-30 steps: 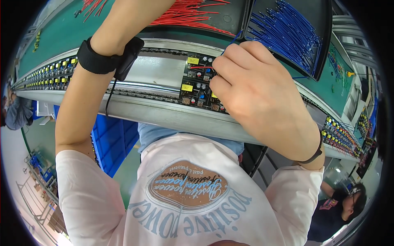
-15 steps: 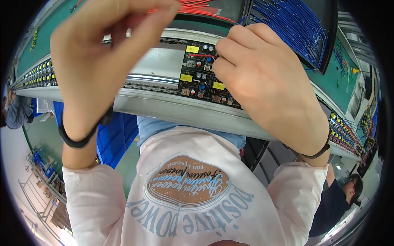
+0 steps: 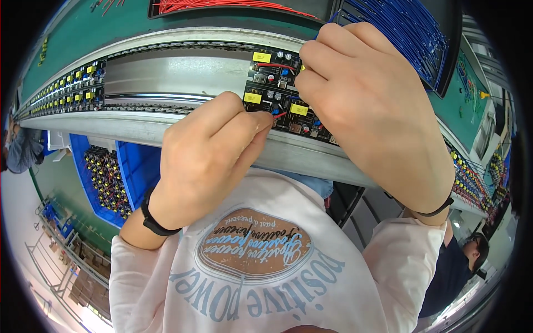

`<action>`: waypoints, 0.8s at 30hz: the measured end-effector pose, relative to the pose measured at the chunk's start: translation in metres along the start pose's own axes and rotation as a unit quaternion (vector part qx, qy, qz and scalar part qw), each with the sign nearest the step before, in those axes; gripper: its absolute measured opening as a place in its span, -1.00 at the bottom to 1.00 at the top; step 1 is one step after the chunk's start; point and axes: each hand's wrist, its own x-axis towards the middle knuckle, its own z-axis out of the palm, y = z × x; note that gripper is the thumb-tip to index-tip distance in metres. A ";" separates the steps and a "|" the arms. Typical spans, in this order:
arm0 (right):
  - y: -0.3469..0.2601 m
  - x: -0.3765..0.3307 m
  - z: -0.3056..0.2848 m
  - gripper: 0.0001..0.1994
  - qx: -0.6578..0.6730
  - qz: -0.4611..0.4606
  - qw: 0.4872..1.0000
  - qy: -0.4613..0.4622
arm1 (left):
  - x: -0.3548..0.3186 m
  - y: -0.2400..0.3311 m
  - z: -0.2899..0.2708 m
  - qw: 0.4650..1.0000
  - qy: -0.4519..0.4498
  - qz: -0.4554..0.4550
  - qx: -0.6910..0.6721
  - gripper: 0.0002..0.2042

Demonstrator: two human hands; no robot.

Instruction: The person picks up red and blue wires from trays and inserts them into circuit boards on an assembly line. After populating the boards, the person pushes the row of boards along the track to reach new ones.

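Observation:
A panel of black circuit boards (image 3: 270,89) with yellow block components lies in the metal rail in front of me. My left hand (image 3: 214,150) is closed in a pinch over the lower left board, and a short red wire (image 3: 280,115) sticks out from its fingertips. Another red wire (image 3: 276,65) lies across the upper board. My right hand (image 3: 361,91) is closed over the right part of the panel; its fingertips and whatever they hold are hidden behind the knuckles.
Beyond the rail (image 3: 172,72) stand a black tray of red wires (image 3: 233,5) and one of blue wires (image 3: 397,39). More boards (image 3: 78,89) sit along the rail at left. A blue bin (image 3: 141,166) of boards is below left. Another person (image 3: 455,272) is at lower right.
My left hand has come down from beside the red-wire tray to the lower left board, bringing a red wire. My right hand has shifted only slightly.

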 end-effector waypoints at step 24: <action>0.013 -0.002 -0.005 -0.90 0.035 0.005 0.999 0.009 | 0.006 0.001 0.009 1.000 -0.001 0.010 0.027 -0.80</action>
